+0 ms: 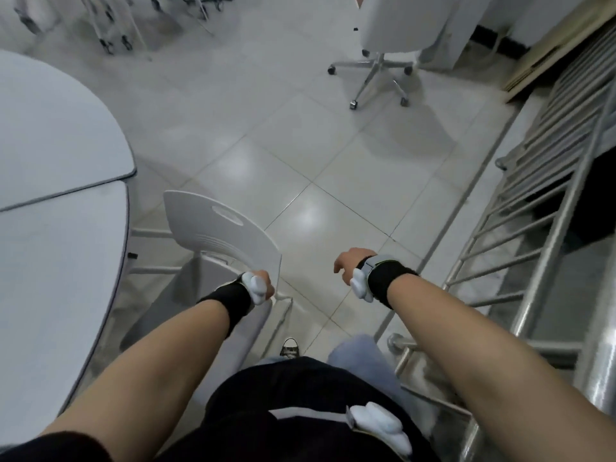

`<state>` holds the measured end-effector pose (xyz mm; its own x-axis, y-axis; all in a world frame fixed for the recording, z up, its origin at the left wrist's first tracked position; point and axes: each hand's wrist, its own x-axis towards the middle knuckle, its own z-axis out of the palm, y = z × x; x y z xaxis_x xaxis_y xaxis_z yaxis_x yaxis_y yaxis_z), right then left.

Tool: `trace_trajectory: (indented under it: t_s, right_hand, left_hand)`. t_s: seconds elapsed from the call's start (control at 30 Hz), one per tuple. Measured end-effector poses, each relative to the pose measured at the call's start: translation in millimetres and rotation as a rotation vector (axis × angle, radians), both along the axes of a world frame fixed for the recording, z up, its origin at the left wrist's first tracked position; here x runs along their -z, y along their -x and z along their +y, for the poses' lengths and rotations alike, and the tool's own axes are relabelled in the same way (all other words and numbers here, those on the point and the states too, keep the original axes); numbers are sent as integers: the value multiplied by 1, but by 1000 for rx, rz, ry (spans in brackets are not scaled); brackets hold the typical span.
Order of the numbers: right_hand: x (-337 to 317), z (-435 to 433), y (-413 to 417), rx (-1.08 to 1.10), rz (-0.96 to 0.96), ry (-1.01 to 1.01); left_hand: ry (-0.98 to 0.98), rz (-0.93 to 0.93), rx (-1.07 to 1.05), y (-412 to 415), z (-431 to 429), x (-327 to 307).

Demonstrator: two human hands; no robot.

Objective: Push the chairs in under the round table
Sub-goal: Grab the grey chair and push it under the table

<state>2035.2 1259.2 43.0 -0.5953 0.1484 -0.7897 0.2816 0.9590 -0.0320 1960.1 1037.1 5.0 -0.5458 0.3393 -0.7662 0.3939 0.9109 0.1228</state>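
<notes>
A white plastic chair [220, 235] with a slot in its backrest stands beside the pale round table [60, 155] at the left; its seat reaches partly under the table edge. My left hand [263, 283] grips the near corner of the chair's backrest. My right hand [353, 261] hovers over the floor to the right of the chair, fingers loosely curled and holding nothing. Both wrists carry black bands with white sensor pods.
A metal railing [533, 228] runs along the right side, close to my right arm. A white swivel chair on castors [380, 68] stands ahead on the tiled floor. More chair legs [113, 31] show at the top left. My shoe [289, 347] is below the chair.
</notes>
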Motion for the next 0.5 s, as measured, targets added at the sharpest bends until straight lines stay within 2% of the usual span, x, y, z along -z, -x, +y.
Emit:
trace_trajectory:
  t_s: [0.07, 0.3, 0.4, 0.5]
  right_hand:
    - [5, 8, 36, -109, 3, 20]
    - [22, 24, 137, -426, 26, 123]
    - [27, 26, 172, -574, -15, 197]
    - [29, 24, 192, -731, -44, 176]
  left_hand:
    - [57, -21, -2, 9, 9, 6]
    - [55, -35, -608, 23, 29, 7]
    - [62, -39, -788, 12, 42, 4]
    - [66, -45, -921, 0, 47, 1]
